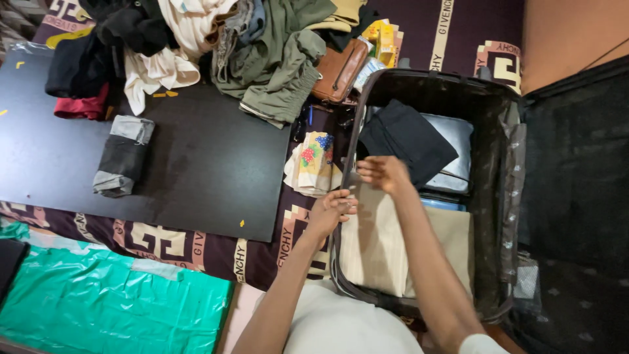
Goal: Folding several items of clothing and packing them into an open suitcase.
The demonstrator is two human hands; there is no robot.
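An open dark suitcase (503,164) lies on the bed at the right. Inside it a folded beige garment (383,246) fills the near half. A black folded garment (407,139) and a light blue one (455,141) lie at the far end. My left hand (332,208) grips the suitcase's left rim beside the beige garment. My right hand (385,174) rests with bent fingers on the far edge of the beige garment, just below the black one.
A black board (196,170) on the patterned bedcover carries a rolled grey garment (123,155). A heap of clothes (216,46) and a brown leather bag (339,71) lie beyond it. Folded printed cloths (314,164) sit beside the suitcase. Green plastic sheet (111,305) lies near left.
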